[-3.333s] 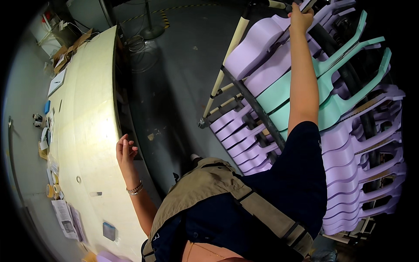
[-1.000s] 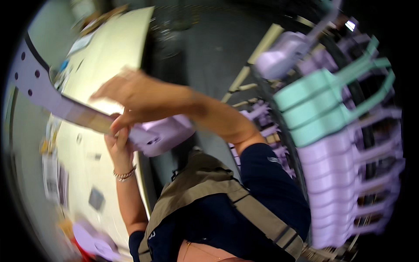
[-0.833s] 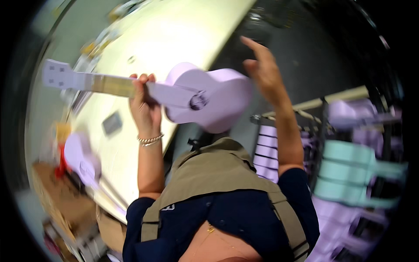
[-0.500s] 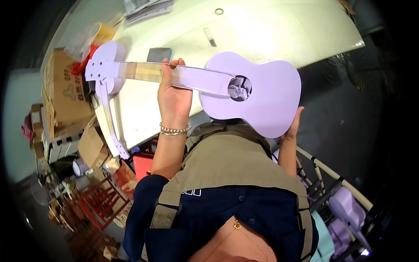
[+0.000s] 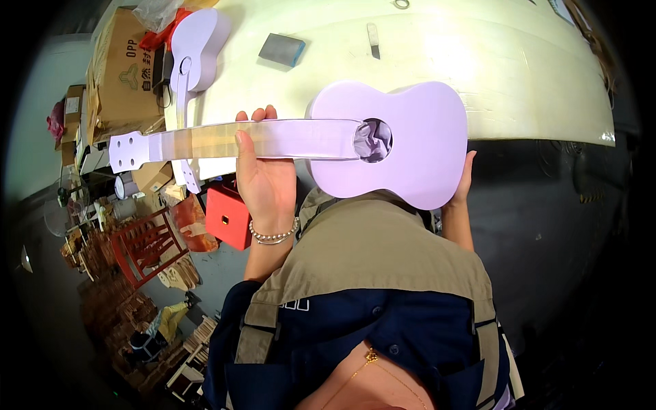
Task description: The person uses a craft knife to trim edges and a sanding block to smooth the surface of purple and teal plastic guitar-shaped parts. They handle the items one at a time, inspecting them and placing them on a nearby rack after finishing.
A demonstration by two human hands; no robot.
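Observation:
A lavender ukulele (image 5: 424,154) lies level before my chest, its front facing up and its headstock to the left. Crumpled paper (image 5: 372,141) fills its sound hole, and a strip of tan tape covers part of the neck's face. My left hand (image 5: 268,188) is wrapped round the neck from below, thumb on the near side and fingertips showing past the far edge. At the rounded end of the body, my right hand (image 5: 462,183) grips the edge; most of its fingers are hidden underneath. A second lavender ukulele (image 5: 199,48) rests on the table at the far left.
On the pale table (image 5: 547,89) lie a grey-blue block (image 5: 281,49), a small flat blade-like tool (image 5: 373,41) and a ring (image 5: 402,3). A cardboard box (image 5: 123,82) stands at the left. Below it are a red box-like object (image 5: 229,215) and a red wooden chair (image 5: 147,246).
The ukulele has turned slightly, its headstock end coming nearer to me, and remains in both hands. My view has shifted, bringing the headstock clear of the second ukulele.

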